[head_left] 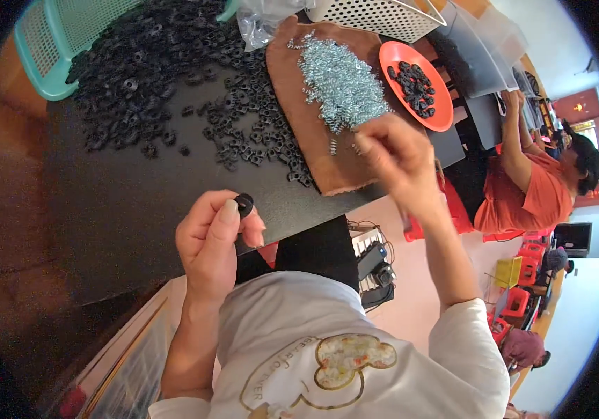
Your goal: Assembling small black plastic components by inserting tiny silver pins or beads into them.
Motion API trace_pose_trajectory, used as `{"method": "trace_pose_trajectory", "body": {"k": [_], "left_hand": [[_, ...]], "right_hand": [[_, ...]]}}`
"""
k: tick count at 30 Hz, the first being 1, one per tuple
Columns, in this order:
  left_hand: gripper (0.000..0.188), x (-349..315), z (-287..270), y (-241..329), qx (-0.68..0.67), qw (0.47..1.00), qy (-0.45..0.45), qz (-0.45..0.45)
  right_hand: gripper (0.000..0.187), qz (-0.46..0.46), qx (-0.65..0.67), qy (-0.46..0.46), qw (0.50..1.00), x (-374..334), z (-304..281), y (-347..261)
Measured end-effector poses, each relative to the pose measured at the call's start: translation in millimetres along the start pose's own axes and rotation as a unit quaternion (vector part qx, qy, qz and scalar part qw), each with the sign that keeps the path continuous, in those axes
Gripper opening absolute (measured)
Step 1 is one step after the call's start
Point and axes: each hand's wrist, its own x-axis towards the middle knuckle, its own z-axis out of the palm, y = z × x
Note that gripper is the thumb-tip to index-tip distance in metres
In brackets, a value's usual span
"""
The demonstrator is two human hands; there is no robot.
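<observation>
My left hand [213,234] pinches a small round black plastic part [244,204] between thumb and fingers, just off the table's front edge. Over the near end of a heap of small silvery coil springs [341,80], my right hand [400,160] has its thumb and fingertips drawn together. What lies between those fingertips is too small to make out. The springs rest on a brown cloth [338,171], and one loose spring [333,146] sits apart from the heap, close to my right fingertips. Left of the cloth spread many small black plastic pieces [243,133].
A larger heap of black parts [139,70] spills from a green basket [44,63] at far left. An orange-red plate [441,115] with black pieces stands right of the springs. A white perforated basket [383,17] is behind. Another person [530,188] works at right.
</observation>
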Motion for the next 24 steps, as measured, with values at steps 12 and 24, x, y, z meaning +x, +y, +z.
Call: {"method": "trace_pose_trajectory", "body": {"k": [12, 24], "left_hand": [[0.02, 0, -1, -5, 0.043, 0.999, 0.002, 0.005], [0.021, 1, 2, -1, 0.062, 0.998, 0.009, -0.016]], "right_hand": [[0.019, -0.031, -0.259, -0.167, 0.951, 0, -11, 15], [0.027, -0.081, -0.265, -0.136, 0.951, 21, 5, 21]]}}
